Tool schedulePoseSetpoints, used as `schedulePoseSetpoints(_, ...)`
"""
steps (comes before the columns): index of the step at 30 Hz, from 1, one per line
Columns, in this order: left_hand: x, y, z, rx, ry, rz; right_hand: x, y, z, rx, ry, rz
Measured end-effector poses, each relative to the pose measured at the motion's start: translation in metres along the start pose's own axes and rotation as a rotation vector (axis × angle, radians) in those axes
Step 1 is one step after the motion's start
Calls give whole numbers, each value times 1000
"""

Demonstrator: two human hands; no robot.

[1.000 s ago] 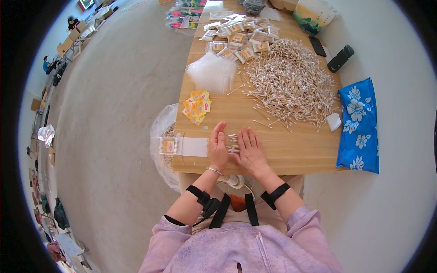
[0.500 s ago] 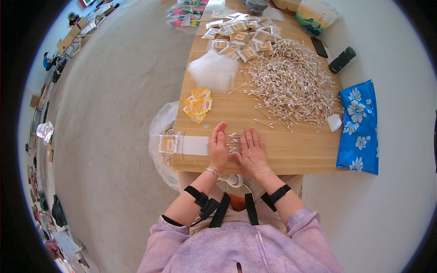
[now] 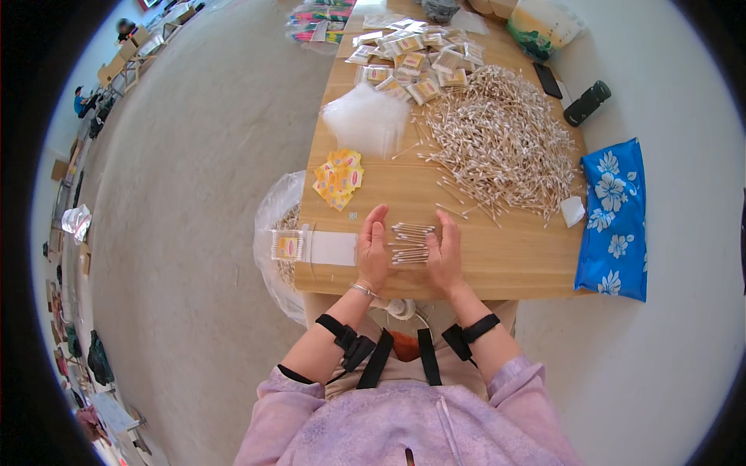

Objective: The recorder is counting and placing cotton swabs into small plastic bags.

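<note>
A small row of cotton swabs (image 3: 409, 243) lies crosswise on the wooden table between my hands. On its left side my left hand (image 3: 374, 247) stands on edge with fingers stretched out, beside a white card (image 3: 333, 248). At the swabs' right ends, my right hand (image 3: 444, 250) is also on edge, fingers extended and thumb near the tips. Both hands are open. Left of the card, a clear pack of swabs with a yellow label (image 3: 288, 246) sits at the table's edge. A big heap of loose cotton swabs (image 3: 501, 144) lies farther off to the right.
Yellow label cards (image 3: 339, 179) and clear plastic bags (image 3: 365, 116) lie along the left side. Filled swab packs (image 3: 408, 62) are piled at the back. A blue flowered pouch (image 3: 614, 221), a dark bottle (image 3: 587, 103) and a phone (image 3: 547, 80) line the right edge by the wall.
My right hand has lifted off the swabs, where it lay flat, and turned on edge at their right ends. More of the swabs show. My left hand has stayed nearly still.
</note>
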State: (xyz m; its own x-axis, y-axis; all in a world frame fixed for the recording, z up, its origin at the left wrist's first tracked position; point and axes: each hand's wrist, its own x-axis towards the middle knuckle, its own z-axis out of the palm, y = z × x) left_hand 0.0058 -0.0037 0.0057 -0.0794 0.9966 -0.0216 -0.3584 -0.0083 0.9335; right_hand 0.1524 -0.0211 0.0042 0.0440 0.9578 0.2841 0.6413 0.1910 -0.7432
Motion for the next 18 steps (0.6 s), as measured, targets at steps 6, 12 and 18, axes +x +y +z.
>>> schedulePoseSetpoints(6, -4, -2, -3, -47, -2, -31, 6, -21, 6, -77, -170, -22)
schedulePoseSetpoints(12, -11, -5, -2, -64, -28, 2, 3, -13, 3, 405, 92, 178)
schedulePoseSetpoints(18, -13, 11, 5, 193, -81, -8, -2, -18, 12, 636, 69, 260)
